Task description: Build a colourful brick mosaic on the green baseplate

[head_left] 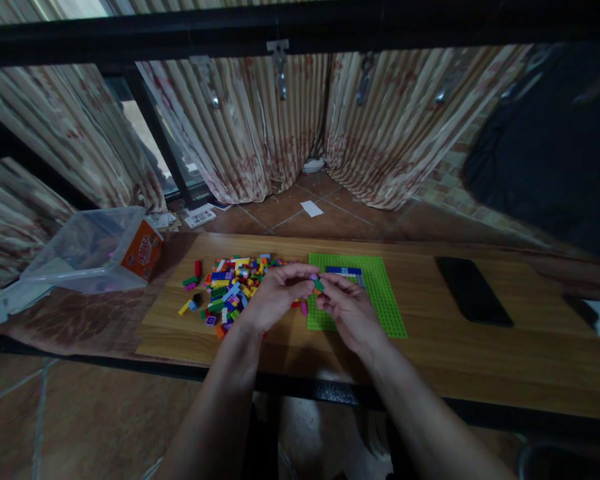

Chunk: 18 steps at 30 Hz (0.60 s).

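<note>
Between the fingertips of both hands is a small cluster of toy building bricks (pixel 317 286), with green, purple and orange showing. My left hand (pixel 283 293) pinches it from the left, beside the loose bricks. From the right, my right hand (pixel 347 307) grips the same cluster, above the green baseplate (pixel 387 300). Blue and pale bricks (pixel 345 271) sit on the baseplate, partly hidden behind my right hand. A heap of loose, mixed-colour bricks (pixel 233 291) lies left of the baseplate, partly covered by my left hand.
A clear plastic bin (pixel 95 247) with an orange label stands at the left. On the wooden table (pixel 480 360), a black phone-like slab (pixel 473 291) lies to the right. Striped curtains (pixel 240 133) hang behind, and a white paper (pixel 311 209) lies beyond the table.
</note>
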{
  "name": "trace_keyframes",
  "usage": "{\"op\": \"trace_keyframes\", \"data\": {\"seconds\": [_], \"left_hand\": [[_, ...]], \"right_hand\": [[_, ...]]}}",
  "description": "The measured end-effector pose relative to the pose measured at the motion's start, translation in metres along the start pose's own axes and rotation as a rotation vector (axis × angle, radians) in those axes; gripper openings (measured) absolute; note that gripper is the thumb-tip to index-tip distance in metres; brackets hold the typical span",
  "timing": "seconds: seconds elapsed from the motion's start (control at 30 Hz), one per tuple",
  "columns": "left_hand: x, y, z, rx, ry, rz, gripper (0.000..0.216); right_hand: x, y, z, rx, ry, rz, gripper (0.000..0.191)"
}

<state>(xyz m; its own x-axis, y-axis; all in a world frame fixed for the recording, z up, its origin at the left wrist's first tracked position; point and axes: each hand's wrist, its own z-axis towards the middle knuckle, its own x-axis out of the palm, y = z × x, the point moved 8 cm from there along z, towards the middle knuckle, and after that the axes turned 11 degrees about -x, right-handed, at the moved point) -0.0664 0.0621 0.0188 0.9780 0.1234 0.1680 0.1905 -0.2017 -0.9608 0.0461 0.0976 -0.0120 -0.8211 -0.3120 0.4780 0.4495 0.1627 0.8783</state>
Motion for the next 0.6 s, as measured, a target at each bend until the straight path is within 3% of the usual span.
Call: {"op": "trace_keyframes", "data": {"seconds": [0.13,0.4,0.6], "left_hand": [[0.002,0.002,0.001,0.012,-0.027,0.063,0.021],[-0.004,0.01,0.007,-0.047,-0.154,0.003,0.015],[0.001,0.016,0.012,-0.049,-0.181,-0.005,0.018]], "right_hand": [[-0.007,0.0,0.001,0.055,-0.048,0.033,0.029],[-0.015,0.008,0.003,-0.06,-0.017,-0.222,0.031],[-0.023,0.009,0.007,-0.093,-0.09,-0.323,0.03]]}}
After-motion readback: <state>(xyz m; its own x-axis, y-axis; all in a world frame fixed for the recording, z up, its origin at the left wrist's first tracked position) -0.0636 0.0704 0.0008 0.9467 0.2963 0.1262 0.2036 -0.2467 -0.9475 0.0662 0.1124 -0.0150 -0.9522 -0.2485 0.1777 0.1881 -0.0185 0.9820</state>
